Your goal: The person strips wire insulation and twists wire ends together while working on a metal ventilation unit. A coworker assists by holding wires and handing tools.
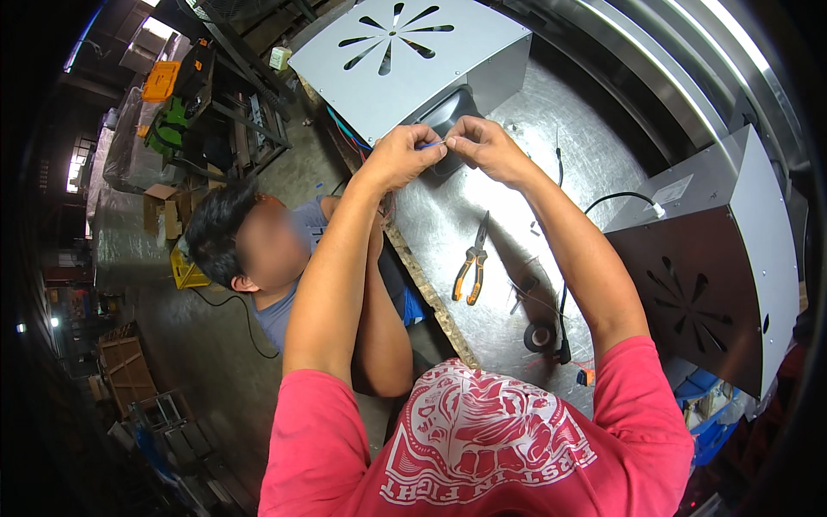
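Both my arms stretch forward over the metal tabletop, and my hands meet just in front of a grey metal box [482, 21] with petal-shaped slots. My left hand [401, 159] is closed in a pinch on a thin blue wire [428, 145]. Fingertip to fingertip with it, my right hand [488, 153] pinches the wire's end, whose tip is too small to make out. Behind my hands a dark, rounded part [452, 105] sits against the box's side. Nearer to me lie long-nose pliers [471, 265] with black and orange handles, jaws pointing away.
On the metal tabletop [517, 207] lie a black tape roll [539, 336] and a black cable [564, 297] with a plug. A second slotted metal box [762, 233] stands at the right. A co-worker [276, 250] is close by my left arm, below the table's rough edge [448, 332].
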### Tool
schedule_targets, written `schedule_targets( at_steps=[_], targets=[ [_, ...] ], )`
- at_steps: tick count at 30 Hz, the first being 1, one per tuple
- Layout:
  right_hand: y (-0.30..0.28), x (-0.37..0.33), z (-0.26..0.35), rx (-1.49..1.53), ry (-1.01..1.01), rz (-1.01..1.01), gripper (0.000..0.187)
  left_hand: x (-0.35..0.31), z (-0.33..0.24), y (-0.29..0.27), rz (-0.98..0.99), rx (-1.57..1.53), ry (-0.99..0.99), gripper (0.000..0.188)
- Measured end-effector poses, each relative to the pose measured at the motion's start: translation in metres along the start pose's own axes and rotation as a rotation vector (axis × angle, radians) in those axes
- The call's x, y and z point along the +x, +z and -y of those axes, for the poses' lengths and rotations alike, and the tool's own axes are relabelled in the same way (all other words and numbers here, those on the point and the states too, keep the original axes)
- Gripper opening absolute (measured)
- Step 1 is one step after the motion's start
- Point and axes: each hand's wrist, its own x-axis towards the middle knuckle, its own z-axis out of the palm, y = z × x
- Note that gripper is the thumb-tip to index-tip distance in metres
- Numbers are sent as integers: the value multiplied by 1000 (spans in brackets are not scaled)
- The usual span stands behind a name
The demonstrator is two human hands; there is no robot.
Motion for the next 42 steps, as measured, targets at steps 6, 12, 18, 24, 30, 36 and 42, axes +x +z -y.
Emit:
schedule_targets(
  at_steps=[6, 12, 18, 24, 30, 36, 42],
  targets=[
    [1, 0, 1, -15, 17, -12, 18, -4, -4, -6, -39, 256, 63, 31],
    [0, 2, -1, 8, 22, -17, 19, -5, -5, -4, -80, 147, 20, 32],
    [-1, 5, -4, 31, -6, -21, 16, -3, -8, 5, -116, -10, 135, 40],
    [-7, 5, -6, 58, 30, 17, 18, -2, -16, 8, -138, 71, 195, 35],
    [-5, 5, -4, 81, 51, -12, 20, -7, -22, 4, -187, 191, 200, 24],
    [-2, 6, -1, 126, 55, -32, 18, -4, -11, 2, -200, 107, 199, 20],
    [-1, 8, -4, 208, 92, -37, 16, 4, 2, 6, -242, -114, 127, 22]
  ],
)
